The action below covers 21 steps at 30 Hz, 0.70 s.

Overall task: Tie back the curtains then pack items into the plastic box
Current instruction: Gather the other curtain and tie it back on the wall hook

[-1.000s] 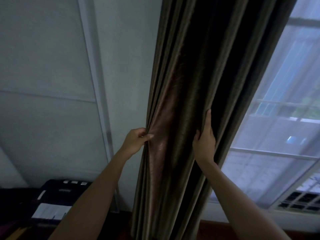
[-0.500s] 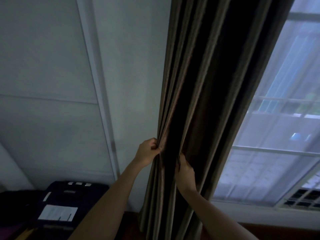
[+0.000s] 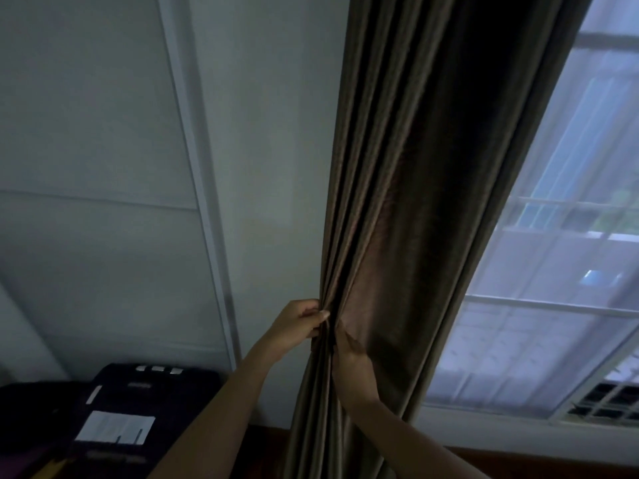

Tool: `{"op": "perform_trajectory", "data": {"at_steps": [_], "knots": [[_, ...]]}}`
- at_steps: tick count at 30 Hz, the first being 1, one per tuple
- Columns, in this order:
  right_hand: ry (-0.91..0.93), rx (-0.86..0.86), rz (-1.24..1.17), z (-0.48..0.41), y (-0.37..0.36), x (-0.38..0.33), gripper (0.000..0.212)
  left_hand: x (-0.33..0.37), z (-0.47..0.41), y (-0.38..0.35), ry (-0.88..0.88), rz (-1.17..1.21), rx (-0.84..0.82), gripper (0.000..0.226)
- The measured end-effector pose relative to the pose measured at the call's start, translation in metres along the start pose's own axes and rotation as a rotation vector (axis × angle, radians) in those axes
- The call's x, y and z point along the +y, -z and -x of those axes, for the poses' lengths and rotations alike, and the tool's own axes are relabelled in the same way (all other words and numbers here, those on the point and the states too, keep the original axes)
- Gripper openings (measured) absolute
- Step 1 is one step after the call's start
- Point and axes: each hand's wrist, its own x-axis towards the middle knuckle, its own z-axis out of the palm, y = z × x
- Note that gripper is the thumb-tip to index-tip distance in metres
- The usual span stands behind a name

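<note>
1. Presently, curtain [image 3: 415, 202]: hangs gathered into a narrow bunch at the left edge of the window [image 3: 570, 305], beside the wall [image 3: 269, 150]. No tie-back is visible round it.
2. My left hand [image 3: 297, 326]: fingers curled, pinching the bunch's left pleats.
3. My right hand [image 3: 352, 361]: pushed in among the pleats just beside it. The fingers are hidden, so I cannot tell the grip.
4. Done, I judge: gathering. Left to do: tying and all the packing. The plastic box is not in view.

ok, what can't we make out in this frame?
Head view only:
- Fingers of right hand: buried in curtain folds, grip unclear.
- Curtain top and hem: cut off by frame edges.
- Tieback or hook: none visible, possibly behind the curtain.
- Label on dark case, lower left: too dim and blurred to read.
</note>
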Motion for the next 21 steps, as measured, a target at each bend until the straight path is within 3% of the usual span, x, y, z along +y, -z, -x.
{"op": "perform_trajectory", "data": {"at_steps": [3,7,11,15,18,21], "knots": [[0.05,0.038,0.076,0.002,-0.003,0.002,0.078,-0.003,0.003,-0.005,-0.021,-0.016,0.056,0.021],[0.044,0.018,0.113,0.001,-0.002,0.001,0.085,-0.002,0.003,-0.004,-0.043,-0.064,0.069,0.039],[-0.005,-0.133,0.018,0.001,0.006,0.002,0.069,0.005,0.003,-0.01,-0.091,-0.168,0.052,0.026],[-0.074,-0.241,0.017,-0.002,0.014,0.008,0.069,0.008,0.002,-0.017,-0.206,-0.292,0.124,0.032],[-0.029,-0.07,0.145,-0.017,0.028,0.012,0.054,0.005,-0.003,-0.014,-0.208,-0.312,0.177,0.028],[0.05,0.267,0.262,-0.042,0.06,0.016,0.05,0.005,-0.003,-0.009,-0.178,-0.266,0.145,0.032]]}}
